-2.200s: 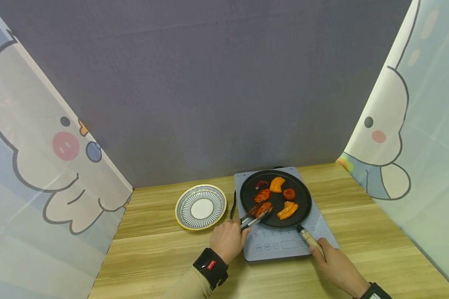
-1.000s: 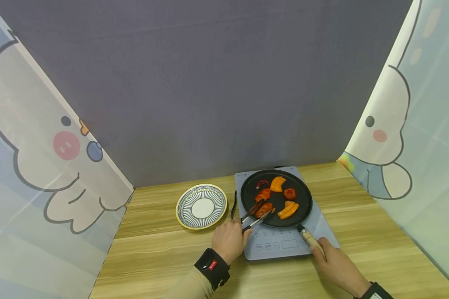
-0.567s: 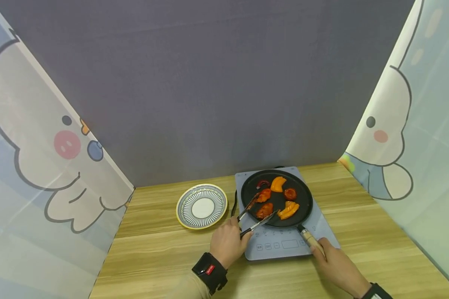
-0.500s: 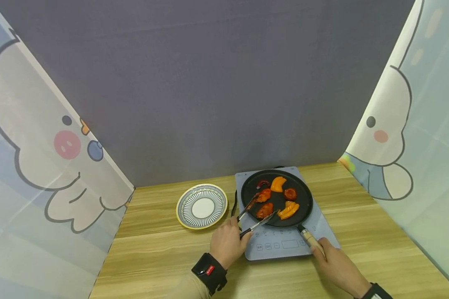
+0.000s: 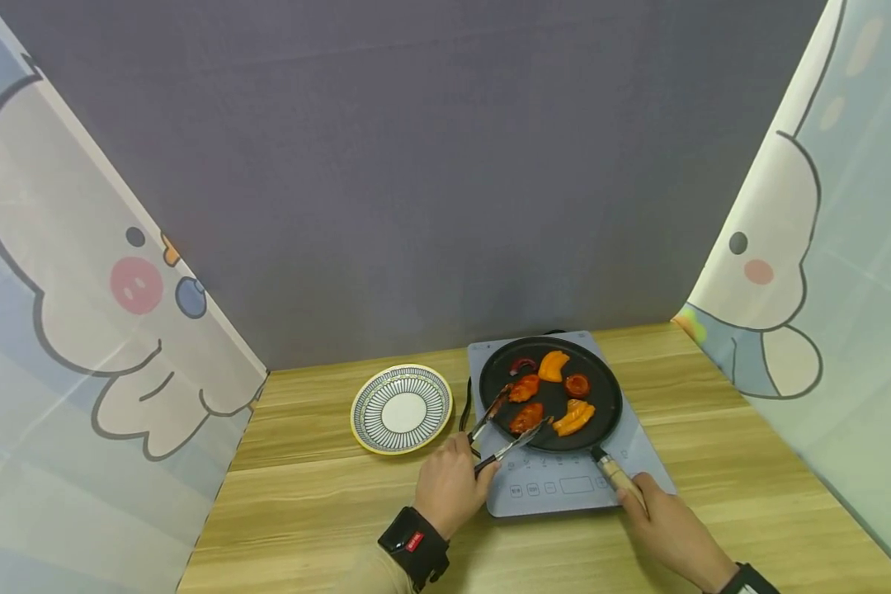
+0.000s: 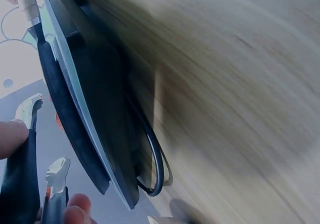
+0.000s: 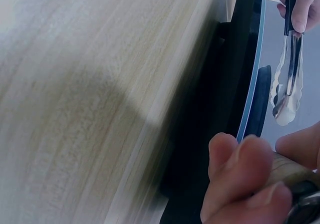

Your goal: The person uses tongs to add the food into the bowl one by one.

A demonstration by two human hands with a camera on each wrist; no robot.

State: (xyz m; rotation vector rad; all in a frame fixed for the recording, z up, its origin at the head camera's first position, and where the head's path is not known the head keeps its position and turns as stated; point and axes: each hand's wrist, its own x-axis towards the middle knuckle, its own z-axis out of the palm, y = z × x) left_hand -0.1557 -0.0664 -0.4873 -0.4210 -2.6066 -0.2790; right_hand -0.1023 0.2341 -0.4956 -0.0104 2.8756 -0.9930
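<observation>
My left hand (image 5: 449,484) grips a pair of black-handled metal tongs (image 5: 518,442), with their arms spread apart over the left side of a black frying pan (image 5: 553,404). A glossy reddish-brown piece of food (image 5: 526,418) lies in the pan between the tong tips. One tip is close to a second reddish piece (image 5: 523,388), the other beside a front yellow-orange piece (image 5: 574,417). Farther back are another yellow-orange piece (image 5: 553,365), a round red piece (image 5: 577,385) and a dark red curved one (image 5: 522,365). My right hand (image 5: 668,528) holds the pan's wooden handle (image 5: 618,474).
The pan sits on a flat grey induction cooktop (image 5: 646,462) with touch buttons along its front. A black cord (image 5: 466,404) loops out at its left. Left of it stands a striped, yellow-rimmed plate (image 5: 403,412). Printed side panels and a grey back wall enclose the wooden table (image 5: 297,495).
The tongs have spread from around the front reddish-brown piece, leaving it lying in the pan. My left hand has shifted very slightly; my right hand stays on the handle.
</observation>
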